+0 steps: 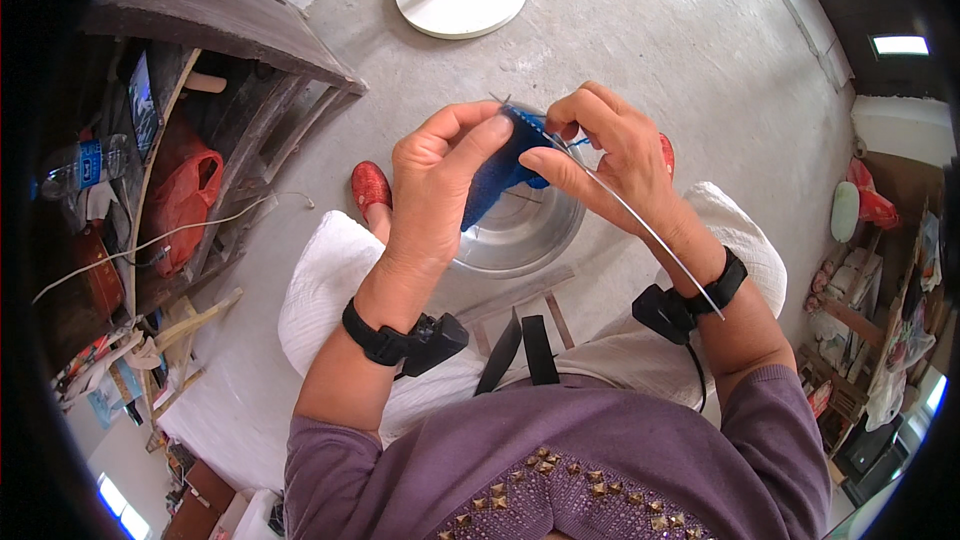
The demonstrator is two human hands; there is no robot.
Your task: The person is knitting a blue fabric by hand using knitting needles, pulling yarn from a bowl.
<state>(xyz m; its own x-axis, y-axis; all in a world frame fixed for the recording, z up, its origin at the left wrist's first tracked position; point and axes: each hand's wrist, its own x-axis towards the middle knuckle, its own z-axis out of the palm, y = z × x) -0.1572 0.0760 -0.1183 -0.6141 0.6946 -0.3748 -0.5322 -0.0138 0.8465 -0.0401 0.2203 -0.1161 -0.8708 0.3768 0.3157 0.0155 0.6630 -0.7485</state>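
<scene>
A piece of blue knitting [490,185] hangs between my hands, its top row of stitches on a knitting needle. My left hand [445,155] pinches the fabric near its upper edge, thumb on top, with needle tips poking out past the fingers. My right hand [610,155] closes round a long thin metal knitting needle [655,235], which slants down across my right wrist. A strand of blue yarn [578,143] runs by the right fingers. Below the knitting a round metal basin [525,240] stands on the floor, partly hidden by the hands and fabric.
A white round stand base [470,5] rests on the floor ahead. At the left is a dark wooden cabinet [230,15] with a red plastic bag [190,195] and a bottle [90,162]. A pale cable [200,225] stretches from it. Cluttered shelves [860,320] line the right.
</scene>
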